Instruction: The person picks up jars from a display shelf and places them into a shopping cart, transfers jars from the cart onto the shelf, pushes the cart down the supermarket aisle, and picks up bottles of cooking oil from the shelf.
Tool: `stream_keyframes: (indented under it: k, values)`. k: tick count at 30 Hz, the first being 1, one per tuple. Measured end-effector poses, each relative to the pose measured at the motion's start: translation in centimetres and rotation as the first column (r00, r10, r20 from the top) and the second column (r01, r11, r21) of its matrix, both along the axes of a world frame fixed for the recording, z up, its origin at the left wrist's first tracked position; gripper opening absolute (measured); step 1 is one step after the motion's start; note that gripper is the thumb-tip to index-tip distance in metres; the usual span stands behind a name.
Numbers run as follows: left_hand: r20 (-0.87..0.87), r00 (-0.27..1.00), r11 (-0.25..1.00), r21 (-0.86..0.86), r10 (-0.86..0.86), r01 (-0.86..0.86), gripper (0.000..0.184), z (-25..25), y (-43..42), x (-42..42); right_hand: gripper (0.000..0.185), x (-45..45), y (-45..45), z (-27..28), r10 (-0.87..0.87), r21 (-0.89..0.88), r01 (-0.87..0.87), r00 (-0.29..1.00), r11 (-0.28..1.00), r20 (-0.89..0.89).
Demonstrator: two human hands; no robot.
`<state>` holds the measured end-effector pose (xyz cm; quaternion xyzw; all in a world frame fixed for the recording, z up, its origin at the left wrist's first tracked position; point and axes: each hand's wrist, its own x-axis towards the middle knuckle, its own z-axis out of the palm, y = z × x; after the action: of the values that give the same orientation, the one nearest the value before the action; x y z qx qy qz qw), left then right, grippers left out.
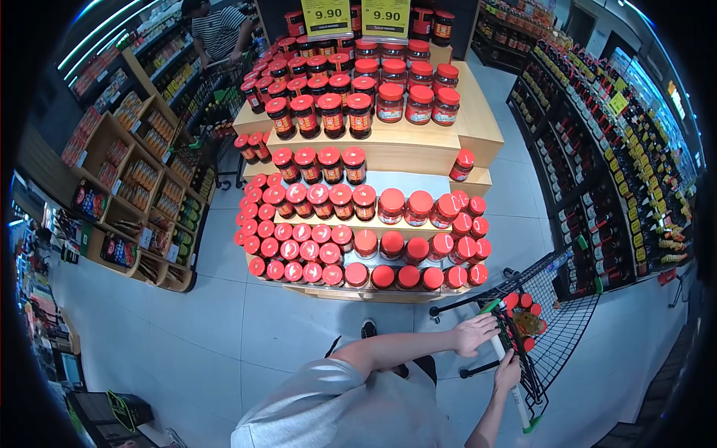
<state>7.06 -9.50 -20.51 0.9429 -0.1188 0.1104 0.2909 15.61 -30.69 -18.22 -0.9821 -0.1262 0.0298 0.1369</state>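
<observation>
My left hand [476,334] reaches across from the left, its fingers stretched out flat at the upper end of the cart's white handle [499,348]. Lower on that handle, my right hand [508,371] is closed around the bar. The black wire shopping cart [564,328] stands at the lower right with green corner pieces. Several red-lidded jars [526,300] and a brownish item [529,323] lie inside it.
Ahead is a stepped wooden display [411,157] with many red-lidded jars under yellow 9.90 signs [326,16]. Bottle shelves [597,172] line the right, snack shelves [142,187] the left. A person in a striped shirt [216,33] stands by another cart [224,104].
</observation>
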Motion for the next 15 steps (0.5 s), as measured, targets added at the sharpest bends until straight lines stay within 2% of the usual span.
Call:
stream_keyframes:
  k: [3, 7, 9, 12, 14, 15]
  values:
    - [-0.031, 1.0, 1.0, 0.001, -0.003, 0.003, 0.098, 0.3, 0.0, -0.6, 0.053, -0.7, 0.1, 0.2, -0.013, 0.014, 0.012, 0.999, 1.0, 0.038]
    - [-0.035, 0.999, 1.0, 0.012, 0.028, -0.028, 0.098, 0.4, -0.6, -1.7, 0.05, -1.2, -0.3, 0.1, 0.021, 0.009, -0.021, 1.0, 1.0, -0.001]
    - [-0.006, 0.998, 0.998, 0.011, 0.062, -0.062, 0.096, 0.8, -0.8, -2.4, 0.046, -1.6, -0.7, -0.2, 0.05, 0.025, -0.052, 0.996, 0.998, 0.075]
    - [-0.072, 0.991, 0.994, -0.002, 0.109, -0.109, 0.092, 1.3, -1.3, -3.0, 0.047, -1.6, 0.5, -0.8, 0.038, 0.036, -0.041, 0.996, 0.999, 0.077]
    - [0.007, 0.991, 0.987, 0.093, 0.133, -0.133, 0.088, 1.9, -1.2, -3.6, 0.046, -2.5, -0.1, -0.1, 0.055, 0.032, -0.057, 0.997, 0.998, 0.058]
    - [-0.015, 0.99, 0.988, 0.07, 0.141, -0.14, 0.087, 1.9, -1.8, -4.0, 0.045, -2.8, -0.6, -0.2, 0.05, 0.019, -0.051, 0.998, 0.999, 0.03]
